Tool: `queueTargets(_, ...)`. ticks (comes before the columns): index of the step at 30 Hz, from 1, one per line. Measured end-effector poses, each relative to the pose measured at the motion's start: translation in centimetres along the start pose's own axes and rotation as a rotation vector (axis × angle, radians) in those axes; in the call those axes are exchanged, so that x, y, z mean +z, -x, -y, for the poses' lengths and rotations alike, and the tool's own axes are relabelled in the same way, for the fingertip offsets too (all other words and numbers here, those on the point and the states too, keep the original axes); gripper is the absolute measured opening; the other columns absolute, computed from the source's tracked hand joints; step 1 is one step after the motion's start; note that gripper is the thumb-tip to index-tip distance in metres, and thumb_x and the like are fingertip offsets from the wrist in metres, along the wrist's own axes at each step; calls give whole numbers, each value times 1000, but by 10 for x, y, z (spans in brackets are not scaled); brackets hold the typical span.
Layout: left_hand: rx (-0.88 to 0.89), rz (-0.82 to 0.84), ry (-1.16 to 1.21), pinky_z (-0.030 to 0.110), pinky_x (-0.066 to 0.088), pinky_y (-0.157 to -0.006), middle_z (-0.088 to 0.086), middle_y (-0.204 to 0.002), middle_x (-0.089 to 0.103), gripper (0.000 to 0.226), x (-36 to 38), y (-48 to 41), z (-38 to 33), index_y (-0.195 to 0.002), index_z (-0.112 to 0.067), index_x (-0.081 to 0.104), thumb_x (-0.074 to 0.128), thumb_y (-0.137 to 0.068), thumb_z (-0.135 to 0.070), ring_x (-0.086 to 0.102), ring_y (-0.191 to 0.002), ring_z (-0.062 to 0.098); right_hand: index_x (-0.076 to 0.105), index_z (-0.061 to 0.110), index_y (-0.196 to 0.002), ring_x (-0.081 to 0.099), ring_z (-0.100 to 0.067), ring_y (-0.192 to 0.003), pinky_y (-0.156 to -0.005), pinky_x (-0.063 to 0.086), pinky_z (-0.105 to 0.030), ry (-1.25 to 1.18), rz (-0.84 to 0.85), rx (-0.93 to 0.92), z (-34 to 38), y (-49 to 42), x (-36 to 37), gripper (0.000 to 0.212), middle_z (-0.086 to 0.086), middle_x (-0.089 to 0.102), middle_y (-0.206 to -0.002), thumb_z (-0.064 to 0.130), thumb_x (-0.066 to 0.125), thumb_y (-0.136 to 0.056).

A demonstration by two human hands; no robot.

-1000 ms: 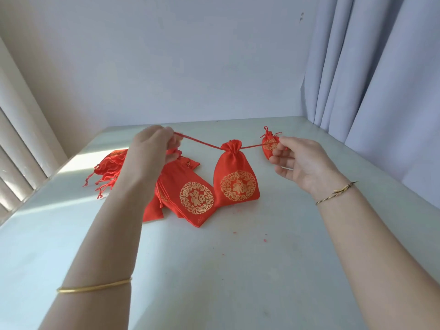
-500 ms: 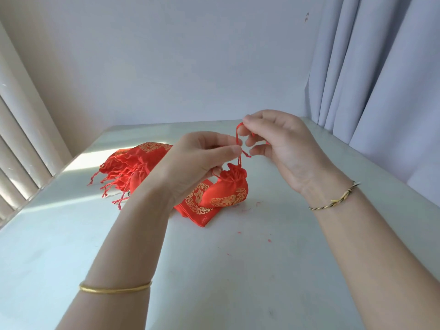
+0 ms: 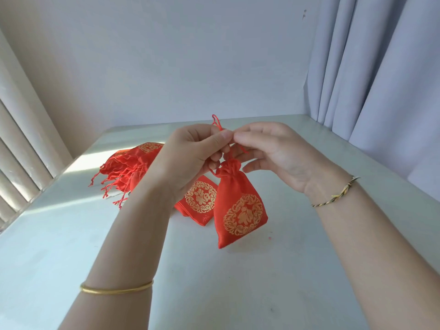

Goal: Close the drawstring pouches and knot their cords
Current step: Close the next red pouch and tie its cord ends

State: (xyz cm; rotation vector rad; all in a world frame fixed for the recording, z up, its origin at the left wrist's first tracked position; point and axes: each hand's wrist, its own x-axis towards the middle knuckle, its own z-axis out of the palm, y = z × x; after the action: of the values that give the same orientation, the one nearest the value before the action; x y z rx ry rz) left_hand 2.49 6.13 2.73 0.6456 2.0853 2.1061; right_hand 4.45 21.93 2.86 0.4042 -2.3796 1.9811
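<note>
A red drawstring pouch (image 3: 240, 208) with a gold round emblem hangs by its cords above the white table (image 3: 238, 282), its mouth gathered tight. My left hand (image 3: 190, 153) pinches the red cords (image 3: 217, 122) above the pouch's neck, with a loop sticking up past the thumb. My right hand (image 3: 273, 151) meets it fingertip to fingertip and pinches a cord end there. A pile of flat red pouches (image 3: 133, 167) lies on the table behind my left hand, partly hidden by it, and one flat pouch (image 3: 201, 198) shows beside the hanging one.
A white wall stands at the table's far edge. Grey curtains (image 3: 381, 79) hang along the right side and window blinds (image 3: 21, 144) along the left. Loose cord ends (image 3: 109, 189) trail from the pile toward the left.
My hands, first spread wide pulling the cords taut, came together above the pouch. The pouch now hangs lower and upright, emblem facing me.
</note>
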Motion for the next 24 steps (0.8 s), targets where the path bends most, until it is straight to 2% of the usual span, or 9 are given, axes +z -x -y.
queueTargets(2,5,-7,-15,16,39,-50,-1,-60,53,19,-1,-1,1,-74,-6,64,57,-90,-13,42,-52,8,64,11,-90,65,-12,-70,-65,49,-24,27,-7,3,-3,-1,-1,9,-2,68,-77,17,58,-89)
queueTargets(5,17,-19,-8,15,40,-53,-5,-63,60,15,-1,-1,3,-85,-7,68,55,-91,-11,47,-53,5,62,11,-83,66,-12,-65,-61,49,-20,35,-49,6,-6,-2,-2,8,-1,68,-71,14,58,-89)
queueTargets(8,-27,-56,75,14,46,-55,-4,-67,68,15,-2,-2,5,-93,-8,68,53,-92,-11,53,-53,3,60,12,-74,68,-16,-75,-68,52,-25,-8,-87,8,-5,-2,-8,14,-5,70,-79,11,58,-87)
queueTargets(12,-68,-64,121,14,50,-57,-1,-71,71,11,-1,-3,6,-86,-3,68,57,-88,-3,59,-59,6,59,12,-63,60,-14,-83,-86,52,-34,8,32,-38,-5,-2,-9,11,-2,64,-82,9,65,-72)
queueTargets(15,-68,-63,85,16,51,-58,1,-70,70,11,-1,-2,5,-83,-3,66,59,-83,5,61,-58,9,60,15,-61,60,-16,-81,-83,52,-33,-14,96,-36,-7,-3,-6,8,-1,62,-79,15,61,-69)
queueTargets(17,-54,-38,57,17,52,-59,2,-71,69,14,-1,-1,4,-84,-5,65,59,-83,8,61,-60,10,57,14,-62,61,-18,-75,-77,52,-33,-85,69,-21,-7,-3,-6,18,-5,61,-78,19,60,-78)
queueTargets(20,50,-43,-109,22,53,-66,6,-78,66,20,1,-1,4,-90,-9,65,61,-82,8,62,-67,14,52,11,-67,62,-19,-65,-62,50,-28,-151,-22,25,-8,-6,-4,28,-11,60,-81,17,44,-94)
queueTargets(24,277,-142,-450,16,50,-68,3,-85,64,33,7,-3,7,-96,-19,63,60,-79,9,60,-74,11,59,9,-85,60,-27,-75,-65,46,-30,-107,-23,65,-16,-10,-2,24,-12,62,-85,4,38,-95)
